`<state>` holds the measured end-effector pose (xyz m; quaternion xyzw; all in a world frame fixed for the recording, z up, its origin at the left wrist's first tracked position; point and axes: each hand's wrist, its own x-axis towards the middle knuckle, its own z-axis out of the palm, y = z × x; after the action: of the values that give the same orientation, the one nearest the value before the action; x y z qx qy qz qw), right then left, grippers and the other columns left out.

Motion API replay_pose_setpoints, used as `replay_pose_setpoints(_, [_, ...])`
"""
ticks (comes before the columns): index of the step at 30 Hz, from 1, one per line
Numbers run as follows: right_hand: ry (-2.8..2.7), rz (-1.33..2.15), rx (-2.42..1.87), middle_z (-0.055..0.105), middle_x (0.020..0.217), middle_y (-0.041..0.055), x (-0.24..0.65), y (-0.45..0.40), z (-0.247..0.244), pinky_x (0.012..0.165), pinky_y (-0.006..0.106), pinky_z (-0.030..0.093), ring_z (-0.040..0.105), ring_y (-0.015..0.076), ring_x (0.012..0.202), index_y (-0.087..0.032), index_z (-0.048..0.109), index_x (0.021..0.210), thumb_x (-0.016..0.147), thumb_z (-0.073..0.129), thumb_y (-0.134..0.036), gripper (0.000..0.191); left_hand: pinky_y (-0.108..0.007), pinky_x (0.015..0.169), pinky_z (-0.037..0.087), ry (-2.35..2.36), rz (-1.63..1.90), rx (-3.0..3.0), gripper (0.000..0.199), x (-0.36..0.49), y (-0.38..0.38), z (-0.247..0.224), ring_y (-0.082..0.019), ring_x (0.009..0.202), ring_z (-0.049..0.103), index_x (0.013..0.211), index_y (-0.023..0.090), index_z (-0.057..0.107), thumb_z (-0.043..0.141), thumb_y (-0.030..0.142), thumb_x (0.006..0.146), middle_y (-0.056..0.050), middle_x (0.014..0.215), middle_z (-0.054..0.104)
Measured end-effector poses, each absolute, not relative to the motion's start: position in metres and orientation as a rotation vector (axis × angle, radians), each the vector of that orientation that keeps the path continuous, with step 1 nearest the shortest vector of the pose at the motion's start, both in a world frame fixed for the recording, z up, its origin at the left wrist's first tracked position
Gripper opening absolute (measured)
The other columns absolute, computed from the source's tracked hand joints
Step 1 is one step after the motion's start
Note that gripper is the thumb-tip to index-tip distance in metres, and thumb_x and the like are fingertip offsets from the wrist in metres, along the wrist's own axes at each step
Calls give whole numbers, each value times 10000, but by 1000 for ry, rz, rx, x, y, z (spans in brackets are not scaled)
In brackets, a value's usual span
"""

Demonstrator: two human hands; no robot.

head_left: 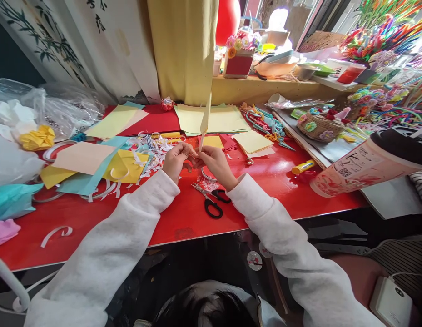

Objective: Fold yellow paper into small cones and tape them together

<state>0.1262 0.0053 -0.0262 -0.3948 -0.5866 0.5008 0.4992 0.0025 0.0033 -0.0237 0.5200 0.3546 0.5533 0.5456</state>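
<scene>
A narrow, upright piece of pale yellow paper rises from between my hands, seen almost edge-on. My right hand pinches it near its lower end. Against those fingertips, my left hand is closed in a pinch at the paper's base; the exact contact is partly hidden by the fingers. Just below my hands, scissors with black handles lie on the red table, blades slightly apart. A ring-shaped item is partly visible under my right hand.
Coloured sheets and white paper scraps spread to the left. Pale sheets, more scissors and a yellow glue stick lie behind and right. A tilted drink cup stands at the table's right edge.
</scene>
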Motion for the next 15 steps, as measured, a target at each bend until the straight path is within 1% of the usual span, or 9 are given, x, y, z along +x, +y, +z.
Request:
replay_pose_setpoints(2, [-1437, 1219, -945, 611, 572, -4, 125, 4, -28, 498, 200, 516, 605, 98, 493, -143, 570, 664, 785, 497, -168, 143, -158, 306, 373, 868, 1308, 1207, 187, 4, 4, -26, -66, 452, 465, 642, 149, 507, 557, 276, 769, 7, 645, 493])
replay_pose_setpoints(5, [-1431, 1299, -897, 633, 603, 8, 124, 2, -28, 525, 209, 526, 610, 98, 505, -140, 579, 672, 792, 526, -194, 142, -151, 265, 311, 851, 1335, 1143, 210, 4, 6, -28, -48, 394, 369, 602, 147, 496, 572, 265, 759, 22, 587, 461])
replay_pose_setpoints(7, [-1393, 1380, -866, 644, 619, 14, 125, 3, -26, 556, 209, 531, 617, 95, 526, -137, 583, 696, 790, 560, -221, 128, -148, 274, 308, 828, 1370, 1121, 184, 2, 9, -27, -47, 405, 369, 650, 143, 545, 597, 288, 750, 20, 592, 470])
replay_pose_setpoints(9, [-1322, 1461, -848, 655, 636, 21, 126, 4, -23, 587, 209, 534, 629, 93, 550, -132, 581, 720, 793, 576, -229, 121, -146, 329, 364, 812, 1407, 1101, 214, -2, 12, -26, -52, 463, 427, 756, 143, 602, 605, 357, 753, 3, 652, 509])
replay_pose_setpoints(12, [-1184, 1501, -861, 669, 672, 37, 129, 5, -21, 607, 210, 534, 648, 100, 589, -125, 572, 743, 809, 569, -209, 107, -151, 479, 451, 830, 1474, 1113, 320, -5, 17, -28, -54, 597, 507, 884, 156, 616, 598, 443, 745, -34, 854, 570])
replay_pose_setpoints(14, [-1121, 1493, -845, 674, 691, 46, 130, 6, -21, 618, 219, 537, 656, 110, 610, -124, 564, 741, 810, 574, -209, 110, -160, 559, 466, 898, 1545, 1204, 360, -4, 21, -32, -61, 663, 533, 915, 163, 590, 674, 422, 678, -36, 924, 573])
replay_pose_setpoints(15, [-1103, 1488, -824, 675, 695, 47, 130, 6, -21, 626, 225, 539, 657, 112, 613, -126, 559, 739, 808, 578, -215, 114, -170, 589, 470, 935, 1583, 1260, 395, -2, 22, -35, -71, 687, 544, 918, 165, 569, 716, 396, 634, -32, 907, 576])
